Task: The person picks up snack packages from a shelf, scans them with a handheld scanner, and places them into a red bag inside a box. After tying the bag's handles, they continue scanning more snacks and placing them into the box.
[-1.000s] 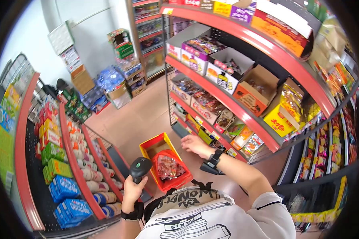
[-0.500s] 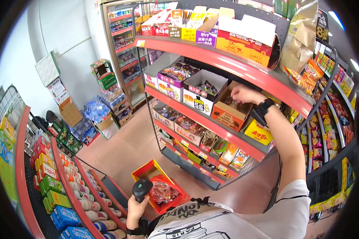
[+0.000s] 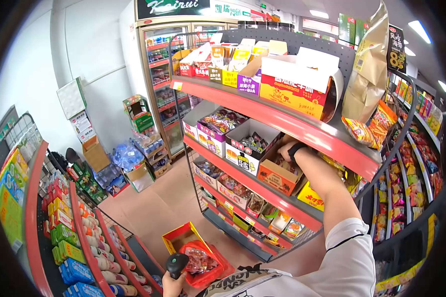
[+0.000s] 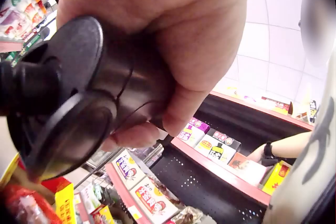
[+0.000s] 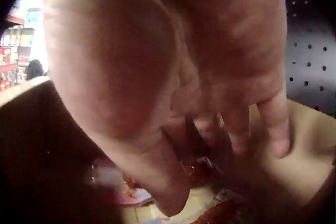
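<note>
My left hand (image 3: 173, 287) grips a black handheld barcode scanner (image 3: 176, 264) low at the front of the head view. In the left wrist view its fingers curl round the scanner's dark body (image 4: 142, 71). My right hand (image 3: 284, 151) reaches down into an orange-brown cardboard box (image 3: 276, 177) on the middle shelf. In the right wrist view the fingers of that hand (image 5: 220, 66) spread downward, thumb lowest, over small shiny snack packets (image 5: 123, 186) at the bottom. The box wall (image 5: 310, 134) rises beside the fingers.
A yellow-and-red carton (image 3: 175, 243) on the floor holds a red plastic bag (image 3: 222, 270) with packets. Above my right forearm runs a red shelf edge (image 3: 282, 127). A white snack box (image 3: 243, 161) and a yellow box (image 3: 310, 196) flank the reached one. Another stocked shelf (image 3: 79, 218) stands left.
My right hand has gone from beside the floor carton up to the shelf and down into the orange-brown box. The head view has tilted upward. My left hand still holds the scanner.
</note>
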`<control>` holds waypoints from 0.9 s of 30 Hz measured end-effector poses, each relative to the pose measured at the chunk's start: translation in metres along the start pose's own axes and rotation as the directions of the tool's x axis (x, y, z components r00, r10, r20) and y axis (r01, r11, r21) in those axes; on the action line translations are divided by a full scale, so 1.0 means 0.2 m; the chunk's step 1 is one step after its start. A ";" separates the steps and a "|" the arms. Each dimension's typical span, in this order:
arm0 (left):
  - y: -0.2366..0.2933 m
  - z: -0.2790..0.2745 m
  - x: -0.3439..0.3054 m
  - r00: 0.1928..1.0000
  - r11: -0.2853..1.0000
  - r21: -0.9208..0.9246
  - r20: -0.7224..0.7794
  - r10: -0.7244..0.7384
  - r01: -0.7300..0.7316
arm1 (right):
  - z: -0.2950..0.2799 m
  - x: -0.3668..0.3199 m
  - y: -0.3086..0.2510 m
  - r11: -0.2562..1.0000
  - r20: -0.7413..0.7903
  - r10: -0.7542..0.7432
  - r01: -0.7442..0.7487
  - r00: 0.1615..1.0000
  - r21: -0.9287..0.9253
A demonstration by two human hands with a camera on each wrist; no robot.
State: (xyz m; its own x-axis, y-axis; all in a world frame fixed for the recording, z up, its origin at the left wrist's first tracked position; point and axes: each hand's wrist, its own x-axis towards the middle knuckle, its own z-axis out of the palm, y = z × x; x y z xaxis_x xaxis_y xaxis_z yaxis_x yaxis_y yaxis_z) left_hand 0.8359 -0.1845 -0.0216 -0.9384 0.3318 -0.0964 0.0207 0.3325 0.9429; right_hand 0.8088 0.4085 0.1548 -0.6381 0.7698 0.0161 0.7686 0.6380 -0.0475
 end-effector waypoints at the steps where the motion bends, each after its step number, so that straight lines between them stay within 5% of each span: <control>1: -0.01 0.01 -0.01 1.000 1.000 0.000 -0.010 0.003 -0.003 | 0.00 0.00 -0.03 1.000 -0.017 -0.018 0.018 1.000 0.012; 9: 0.06 0.07 -0.09 0.988 0.985 0.091 -0.056 -0.145 0.149 | -0.02 -0.03 -0.04 0.989 -0.119 -0.110 0.121 0.987 0.087; 15: -0.07 0.15 -0.10 0.995 0.999 0.046 -0.098 0.025 -0.020 | -0.07 -0.04 -0.10 0.970 -0.193 -0.177 0.205 0.965 0.132; 18: -0.14 0.16 -0.11 0.990 0.988 -0.080 -0.043 -0.134 0.131 | -0.09 -0.04 -0.12 0.958 -0.229 -0.207 0.244 0.951 0.149; 27: -0.16 0.18 -0.20 0.993 0.998 0.001 -0.095 -0.066 0.067 | -0.14 -0.11 -0.14 0.911 -0.328 -0.296 0.368 0.897 0.185</control>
State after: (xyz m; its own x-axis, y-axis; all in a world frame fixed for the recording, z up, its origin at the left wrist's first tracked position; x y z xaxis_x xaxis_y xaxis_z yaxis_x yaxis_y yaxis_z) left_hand 0.8852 -0.1766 -0.0589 -0.9663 0.2235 -0.1280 -0.0418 0.3544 0.9341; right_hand 0.8028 0.3754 0.1834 -0.7844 0.5082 0.3556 0.4572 0.8612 -0.2223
